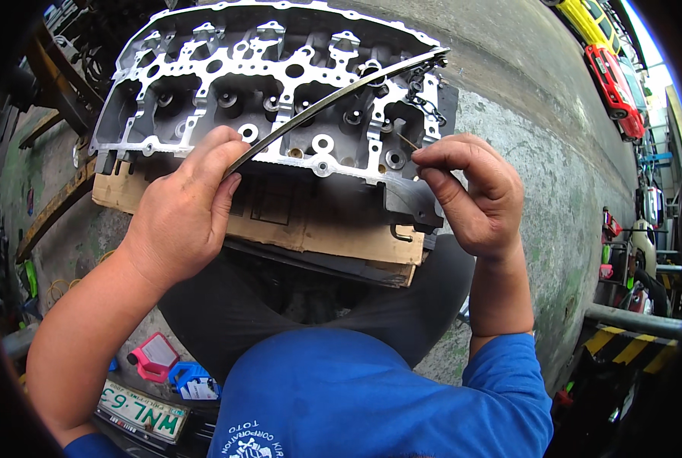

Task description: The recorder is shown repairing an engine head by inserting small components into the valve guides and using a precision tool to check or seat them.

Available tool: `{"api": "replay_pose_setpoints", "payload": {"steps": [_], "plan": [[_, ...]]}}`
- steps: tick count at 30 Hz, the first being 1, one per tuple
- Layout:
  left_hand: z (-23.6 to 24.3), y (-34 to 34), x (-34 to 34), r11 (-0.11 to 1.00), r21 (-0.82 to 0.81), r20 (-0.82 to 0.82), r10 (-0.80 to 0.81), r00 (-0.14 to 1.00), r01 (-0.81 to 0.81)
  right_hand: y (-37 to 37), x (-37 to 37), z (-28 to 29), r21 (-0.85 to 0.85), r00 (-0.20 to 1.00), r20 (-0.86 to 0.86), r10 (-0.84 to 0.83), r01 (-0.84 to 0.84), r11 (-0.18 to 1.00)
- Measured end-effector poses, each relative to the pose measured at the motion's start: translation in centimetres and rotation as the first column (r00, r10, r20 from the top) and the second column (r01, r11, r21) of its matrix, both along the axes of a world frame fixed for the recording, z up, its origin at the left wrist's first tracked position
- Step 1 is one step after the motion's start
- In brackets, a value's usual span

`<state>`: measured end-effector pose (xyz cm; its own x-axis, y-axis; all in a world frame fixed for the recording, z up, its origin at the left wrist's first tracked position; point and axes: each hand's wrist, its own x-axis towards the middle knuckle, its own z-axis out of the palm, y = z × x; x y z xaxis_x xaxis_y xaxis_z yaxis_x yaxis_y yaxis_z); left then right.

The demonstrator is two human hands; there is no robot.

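Left hand [184, 210] is pressing a steel straightedge [333, 99] diagonally across the cylinder head [280, 69], frame centre; right hand [471, 191] is pinching a thin feeler blade [407, 142], probing beneath for gaps.

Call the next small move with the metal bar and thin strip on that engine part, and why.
Probably slide the thin strip under the metal bar. The left hand presses the bar diagonally across the engine part, and the right hand pinches the strip just beside its edge, not yet under it.
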<state>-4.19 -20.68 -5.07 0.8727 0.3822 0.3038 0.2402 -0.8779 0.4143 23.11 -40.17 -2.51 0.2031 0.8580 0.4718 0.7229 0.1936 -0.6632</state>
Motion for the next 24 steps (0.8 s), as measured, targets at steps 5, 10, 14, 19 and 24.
{"api": "replay_pose_setpoints", "payload": {"steps": [5, 10, 14, 19, 24], "plan": [[-0.1, -0.7, -0.1, 1.0, -0.01, -0.008, 0.03, 1.0, -0.03, 2.0, 0.0, -0.5, -0.048, 0.998, 0.061, 0.013, -0.01, 0.999], [-0.6, -1.1, -0.2, 0.996, -0.064, -0.053, 0.061, 0.997, -0.064, 3.8, -0.2, -1.8, 0.016, 0.975, 0.206, -0.078, 0.077, 0.997], [-0.8, -0.8, -0.2, 0.997, -0.048, -0.046, 0.062, 0.997, -0.064, 4.5, -0.6, -2.0, -0.031, 0.965, 0.255, -0.061, 0.071, 0.997], [-0.9, -0.8, -0.1, 0.997, 0.038, -0.002, 0.066, 0.998, -0.066, 5.0, -0.8, -2.0, -0.042, 0.939, 0.337, -0.067, 0.086, 0.995], [-0.7, -0.8, -0.1, 0.998, 0.018, -0.002, 0.059, 0.998, -0.059, 5.3, -0.9, -2.3, -0.035, 0.934, 0.348, -0.076, 0.094, 0.995]]}}
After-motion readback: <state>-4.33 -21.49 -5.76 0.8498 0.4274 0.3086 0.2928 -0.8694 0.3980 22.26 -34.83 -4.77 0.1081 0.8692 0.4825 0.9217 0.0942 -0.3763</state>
